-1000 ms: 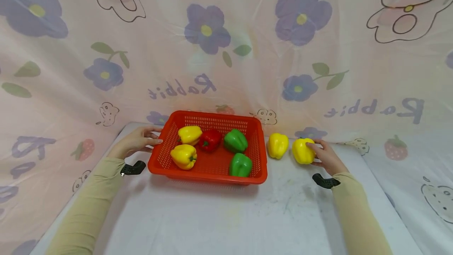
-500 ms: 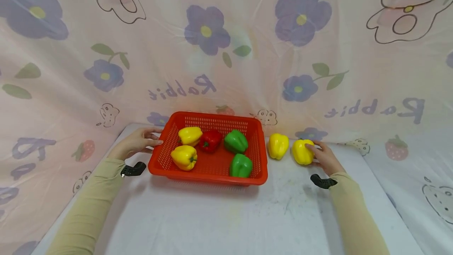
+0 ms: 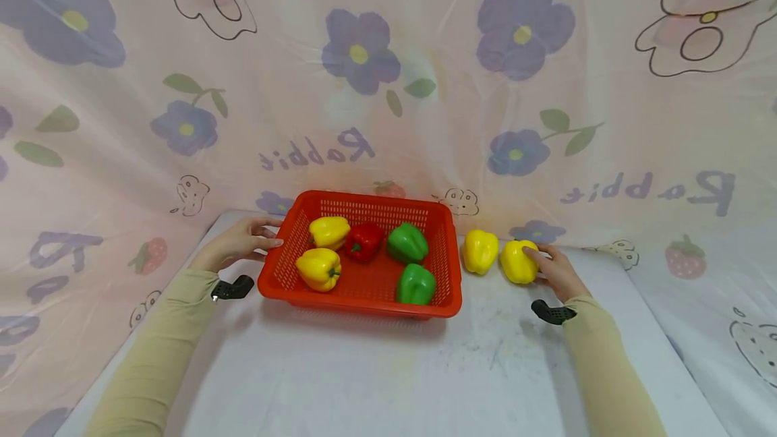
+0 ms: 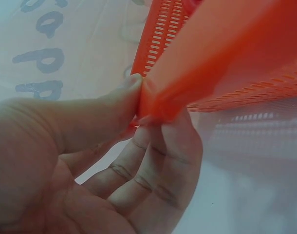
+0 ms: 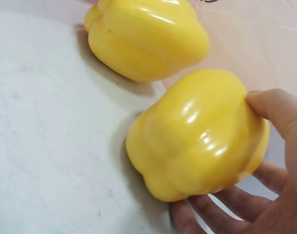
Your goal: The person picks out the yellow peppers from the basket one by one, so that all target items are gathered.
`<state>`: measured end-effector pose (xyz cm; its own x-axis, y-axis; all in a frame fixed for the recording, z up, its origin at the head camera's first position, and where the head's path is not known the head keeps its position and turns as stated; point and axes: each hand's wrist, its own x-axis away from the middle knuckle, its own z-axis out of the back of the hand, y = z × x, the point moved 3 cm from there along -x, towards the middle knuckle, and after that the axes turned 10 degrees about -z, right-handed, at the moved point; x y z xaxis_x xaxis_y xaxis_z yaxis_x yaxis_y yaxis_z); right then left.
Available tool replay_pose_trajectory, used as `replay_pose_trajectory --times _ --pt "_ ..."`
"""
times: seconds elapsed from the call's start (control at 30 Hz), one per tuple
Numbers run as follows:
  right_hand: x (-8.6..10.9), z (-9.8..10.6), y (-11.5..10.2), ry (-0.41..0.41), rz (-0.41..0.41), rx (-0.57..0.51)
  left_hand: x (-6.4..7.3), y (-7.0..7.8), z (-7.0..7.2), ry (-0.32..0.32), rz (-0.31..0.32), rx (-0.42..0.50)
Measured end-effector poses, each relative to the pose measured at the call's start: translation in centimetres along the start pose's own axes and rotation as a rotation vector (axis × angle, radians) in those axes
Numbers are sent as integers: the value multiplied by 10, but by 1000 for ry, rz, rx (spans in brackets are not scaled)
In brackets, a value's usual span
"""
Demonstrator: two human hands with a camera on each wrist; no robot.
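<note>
My left hand (image 3: 235,245) grips the left rim of a red plastic basket (image 3: 364,305), thumb (image 4: 104,109) on top and fingers curled beneath it. Inside the basket are two yellow bell peppers on the left, a red bell pepper (image 3: 364,241) near the middle and two green bell peppers (image 3: 407,243) on the right. To the basket's right, my right hand (image 3: 560,274) holds a yellow bell pepper (image 5: 202,136) between thumb and fingers, low at the white table. Another yellow bell pepper (image 3: 480,251) lies between that one and the basket.
The white table (image 3: 364,376) stretches in front of the basket. Behind it hangs a pale curtain (image 3: 437,133) printed with flowers and rabbits, close to the basket's back edge. A black wrist mount (image 3: 552,312) sits on each wrist.
My right hand has shifted slightly left with the yellow bell pepper, nearer to the loose one. The left hand keeps its grip on the basket. The head view has shifted a little.
</note>
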<state>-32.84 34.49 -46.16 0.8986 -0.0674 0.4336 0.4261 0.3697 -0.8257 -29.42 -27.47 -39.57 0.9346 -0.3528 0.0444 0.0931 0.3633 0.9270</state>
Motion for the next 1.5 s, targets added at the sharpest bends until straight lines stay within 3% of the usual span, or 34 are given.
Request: replay_pose_trajectory --times 0.53,0.9,1.23,1.5 --pt "8 11 -6 -4 13 -46 -1 1 0 12 42 26" --pt "39 14 -48 17 179 -128 -1 0 -1 7 37 8" --pt "67 -25 -98 -70 299 -217 1 0 2 2 26 -15" --pt "70 -56 -124 -131 326 -215 -3 -1 0 -6 29 -1"
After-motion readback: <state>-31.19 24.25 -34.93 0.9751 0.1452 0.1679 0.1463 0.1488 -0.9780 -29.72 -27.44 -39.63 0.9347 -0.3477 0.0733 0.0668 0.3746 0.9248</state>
